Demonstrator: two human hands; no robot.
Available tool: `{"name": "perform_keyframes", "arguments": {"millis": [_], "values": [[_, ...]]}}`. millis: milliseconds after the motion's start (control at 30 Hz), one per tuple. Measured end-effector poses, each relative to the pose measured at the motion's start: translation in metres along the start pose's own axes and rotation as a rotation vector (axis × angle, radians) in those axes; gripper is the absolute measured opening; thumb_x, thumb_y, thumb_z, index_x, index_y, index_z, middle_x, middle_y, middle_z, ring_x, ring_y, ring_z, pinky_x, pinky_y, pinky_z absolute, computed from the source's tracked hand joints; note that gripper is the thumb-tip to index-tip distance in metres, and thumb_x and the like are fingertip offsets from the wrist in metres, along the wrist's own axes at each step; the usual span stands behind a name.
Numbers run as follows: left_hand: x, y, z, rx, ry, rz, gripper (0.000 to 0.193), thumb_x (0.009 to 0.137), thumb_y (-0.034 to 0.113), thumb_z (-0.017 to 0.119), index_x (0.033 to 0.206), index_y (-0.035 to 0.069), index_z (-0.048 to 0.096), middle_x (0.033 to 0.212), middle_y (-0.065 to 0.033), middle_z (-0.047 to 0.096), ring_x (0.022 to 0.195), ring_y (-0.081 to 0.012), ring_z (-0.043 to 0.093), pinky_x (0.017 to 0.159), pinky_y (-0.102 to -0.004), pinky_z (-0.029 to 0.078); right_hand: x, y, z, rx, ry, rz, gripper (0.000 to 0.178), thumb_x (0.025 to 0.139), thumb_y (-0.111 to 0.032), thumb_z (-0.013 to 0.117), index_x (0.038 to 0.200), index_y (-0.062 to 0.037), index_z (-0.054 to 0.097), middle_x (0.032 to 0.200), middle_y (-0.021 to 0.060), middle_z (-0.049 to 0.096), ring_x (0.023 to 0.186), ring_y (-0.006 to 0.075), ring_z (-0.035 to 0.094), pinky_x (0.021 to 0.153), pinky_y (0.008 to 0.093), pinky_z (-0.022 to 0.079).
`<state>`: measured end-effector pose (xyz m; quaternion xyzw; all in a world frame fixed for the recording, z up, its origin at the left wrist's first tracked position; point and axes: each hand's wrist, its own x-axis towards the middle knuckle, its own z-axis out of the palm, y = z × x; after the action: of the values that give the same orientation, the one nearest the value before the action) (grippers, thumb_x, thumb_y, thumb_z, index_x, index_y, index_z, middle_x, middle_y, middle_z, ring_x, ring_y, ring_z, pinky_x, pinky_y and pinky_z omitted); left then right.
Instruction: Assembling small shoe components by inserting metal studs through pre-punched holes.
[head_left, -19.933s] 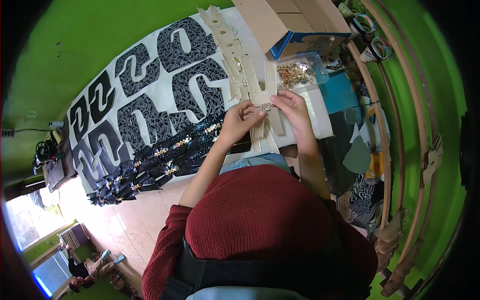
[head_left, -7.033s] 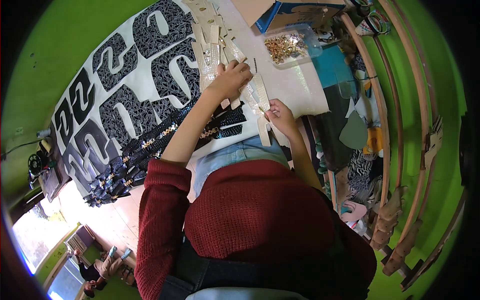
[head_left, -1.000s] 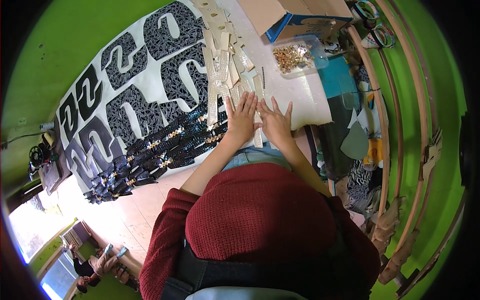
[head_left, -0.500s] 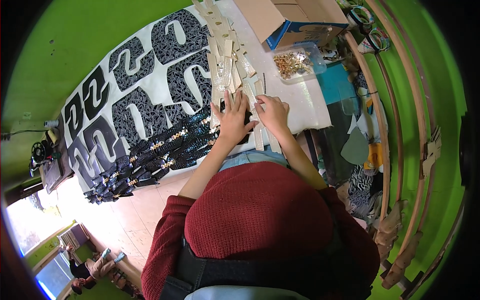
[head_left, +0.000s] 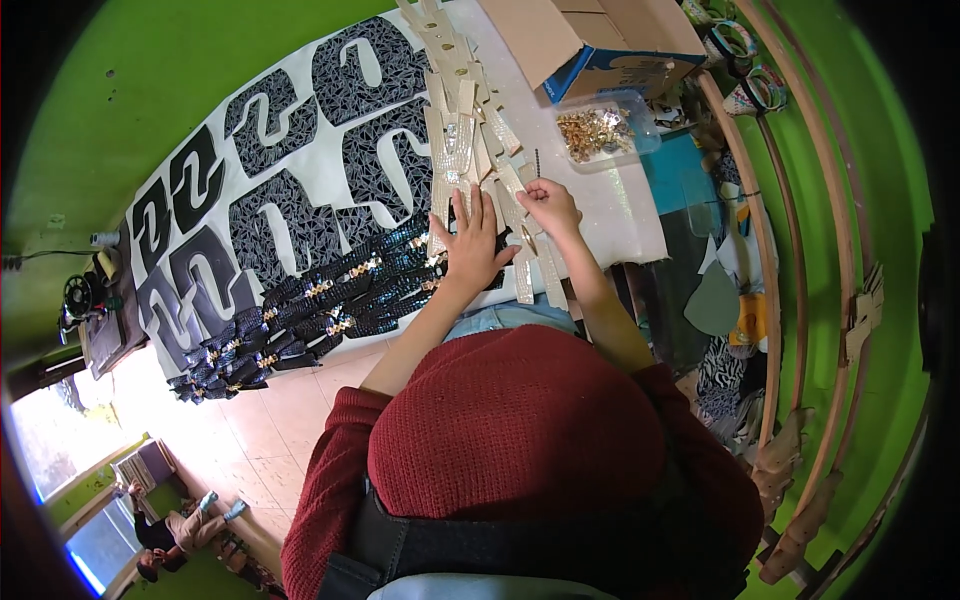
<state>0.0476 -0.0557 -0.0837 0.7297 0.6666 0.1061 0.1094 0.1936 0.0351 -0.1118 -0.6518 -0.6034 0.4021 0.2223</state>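
My left hand (head_left: pixel 470 240) lies flat with its fingers spread, pressing on the lower end of a long pile of beige, crocodile-textured strips (head_left: pixel 460 150). Some of these strips carry small gold ornaments. To its right, my right hand (head_left: pixel 552 208) is closed in a pinch at the edge of a loose beige strip (head_left: pixel 543 270) that hangs toward the table's near edge. Black glossy strips (head_left: pixel 370 270) with gold ornaments run in bundles leftward from under my left hand. The fingertips of my right hand partly hide what they pinch.
Black patterned cut pieces (head_left: pixel 270 120) lie on the white table cover (head_left: pixel 610 215). A clear plastic tub (head_left: pixel 600 135) of gold ornaments stands at right, before an open cardboard box (head_left: pixel 600 60). Wooden rails (head_left: pixel 745 230) run along the right. Another person (head_left: pixel 180 530) is at lower left.
My right hand has shifted slightly, and the strips beside it lie more fanned out, with a gold ornament now showing. My left hand stays flat on the pile. The whole view has shifted a little.
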Motion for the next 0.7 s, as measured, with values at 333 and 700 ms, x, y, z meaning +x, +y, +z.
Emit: {"name": "perform_keyframes", "arguments": {"millis": [333,700], "values": [[0.003,0.0,-0.004,-0.035,0.003,-0.009,0.1,0.068,0.053,0.064,0.138,-0.002,0.017,0.146,-0.0188,0.012,0.134,-0.0415,0.003,0.092,-0.0718,0.002,0.002,-0.017,-0.01,0.411,-0.217,0.135,0.022,0.084,-0.021,0.058,0.09,0.0001,0.061,0.075,0.0032,0.062,0.065,0.0094,0.053,0.061,0.0236,0.043],[0.001,0.004,-0.009,0.03,0.067,0.003,0.108,0.062,0.054,0.07,0.141,0.007,0.013,0.145,-0.026,0.003,0.134,-0.0432,0.001,0.093,-0.0692,-0.001,0.008,-0.047,-0.023,0.951,-0.282,0.394,0.019,0.086,-0.015,0.05,0.096,-0.0001,0.058,0.09,0.0095,0.067,0.066,0.0094,0.051,0.064,0.0212,0.041]]}}
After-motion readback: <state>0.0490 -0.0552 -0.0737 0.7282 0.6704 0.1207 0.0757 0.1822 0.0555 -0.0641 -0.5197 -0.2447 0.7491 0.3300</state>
